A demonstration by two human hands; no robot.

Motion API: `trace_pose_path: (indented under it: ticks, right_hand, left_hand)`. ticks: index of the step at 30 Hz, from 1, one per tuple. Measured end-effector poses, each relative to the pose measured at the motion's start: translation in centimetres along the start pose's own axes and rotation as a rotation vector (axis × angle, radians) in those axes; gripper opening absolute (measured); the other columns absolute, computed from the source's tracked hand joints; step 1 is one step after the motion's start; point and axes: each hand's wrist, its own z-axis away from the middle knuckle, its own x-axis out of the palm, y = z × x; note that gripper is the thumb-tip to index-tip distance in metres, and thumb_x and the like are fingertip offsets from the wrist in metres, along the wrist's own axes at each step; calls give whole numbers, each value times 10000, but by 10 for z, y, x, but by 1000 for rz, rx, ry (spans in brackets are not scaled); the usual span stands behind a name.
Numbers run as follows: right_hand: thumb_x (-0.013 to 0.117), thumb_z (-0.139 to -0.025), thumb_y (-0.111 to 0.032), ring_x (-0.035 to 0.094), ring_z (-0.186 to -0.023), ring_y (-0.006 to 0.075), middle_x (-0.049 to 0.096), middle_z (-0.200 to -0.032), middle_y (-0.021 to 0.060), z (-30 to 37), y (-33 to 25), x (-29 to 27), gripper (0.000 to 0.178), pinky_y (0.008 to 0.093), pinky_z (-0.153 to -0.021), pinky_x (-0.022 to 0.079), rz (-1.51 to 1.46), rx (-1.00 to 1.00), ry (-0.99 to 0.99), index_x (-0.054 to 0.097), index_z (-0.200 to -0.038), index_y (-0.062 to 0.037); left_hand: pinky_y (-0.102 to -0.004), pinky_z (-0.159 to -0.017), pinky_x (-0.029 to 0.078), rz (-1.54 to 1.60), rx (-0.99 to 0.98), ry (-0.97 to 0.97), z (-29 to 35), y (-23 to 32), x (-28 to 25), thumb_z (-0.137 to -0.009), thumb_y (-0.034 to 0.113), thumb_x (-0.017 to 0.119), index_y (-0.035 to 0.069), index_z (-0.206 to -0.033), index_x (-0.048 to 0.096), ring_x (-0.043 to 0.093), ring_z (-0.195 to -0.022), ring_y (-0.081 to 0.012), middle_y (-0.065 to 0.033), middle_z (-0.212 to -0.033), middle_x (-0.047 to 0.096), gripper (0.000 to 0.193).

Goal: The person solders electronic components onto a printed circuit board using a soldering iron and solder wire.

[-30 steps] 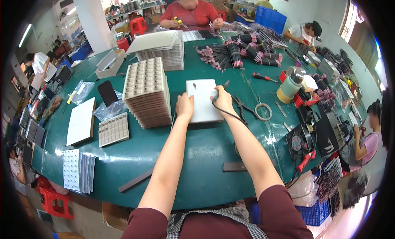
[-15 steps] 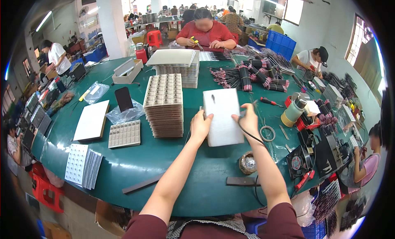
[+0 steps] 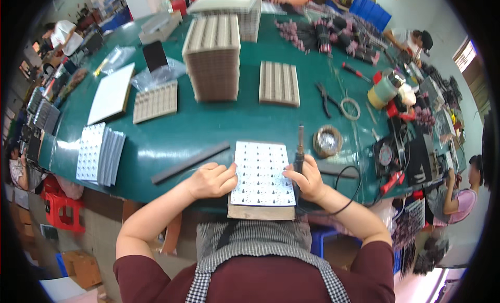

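Green, one broad tabletop extends beyond the left hand and right hand. Ahead of the left stands one tall beige tray stack, layers too blurred to count. Between the hands, one white rectangular circuit sheet mostly hides one beige block. The left curls loosely at the sheet's edge, hold unclear; the right closes around one dark, metal-tipped soldering iron, handle partly covered.

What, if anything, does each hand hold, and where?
Right hand: slender metal-tipped soldering iron, by its black handle. Left hand: at the left edge of the white patterned rectangular panel; grip unclear.
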Motion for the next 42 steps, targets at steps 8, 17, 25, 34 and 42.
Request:
trace_pose_path:
  ticks: [8, 17, 25, 34, 42]
  right_hand:
    - [591, -770, -58, 516, -659, 171, 439, -709, 20, 28, -3, 10, 410, 402, -895, 512, 107, -86, -201, 623, -1170, -141]
    - [593, -769, -91, 634, -881, 265, 615, -950, 132, 16, -22, -10, 418, 408, -911, 520, 114, -97, -422, 619, -1185, -130]
    - [609, -742, -93, 642, -933, 335, 633, -1017, 214, 20, -34, -9, 310, 413, -895, 515, 45, 31, -374, 624, -1049, -51]
    - [673, -730, -167, 627, -942, 357, 619, -1023, 222, 2, -48, -51, 311, 465, -907, 493, 196, 110, -411, 606, -1018, -71]
    - [501, -886, -10, 647, -785, 158, 679, -878, 129, -4, -156, -282, 263, 231, -707, 501, 167, 966, 99, 648, -1099, 39]
  left_hand:
    - [-210, -480, 388, -80, 74, -93, 15, 23, 14, -776, 174, 615, 115, -809, 507, 522, -533, -66, -87, -927, 696, 128]
    - [-228, -492, 458, 34, -76, -356, 15, 40, -4, -829, 232, 622, 56, -1105, 616, 591, -539, -105, -217, -988, 682, 328]
    - [-272, -497, 493, -143, -507, -500, -40, 99, 11, -870, 580, 572, 117, -1289, 612, 626, -523, -198, -374, -980, 614, 626]
    - [-268, -497, 498, -166, -547, -577, -47, 107, 17, -879, 593, 540, 133, -1336, 573, 628, -514, -190, -360, -1041, 604, 649]
    - [-263, -494, 492, -139, -553, -600, -48, 101, 10, -871, 609, 534, 141, -1335, 579, 613, -505, -179, -361, -1052, 599, 660]
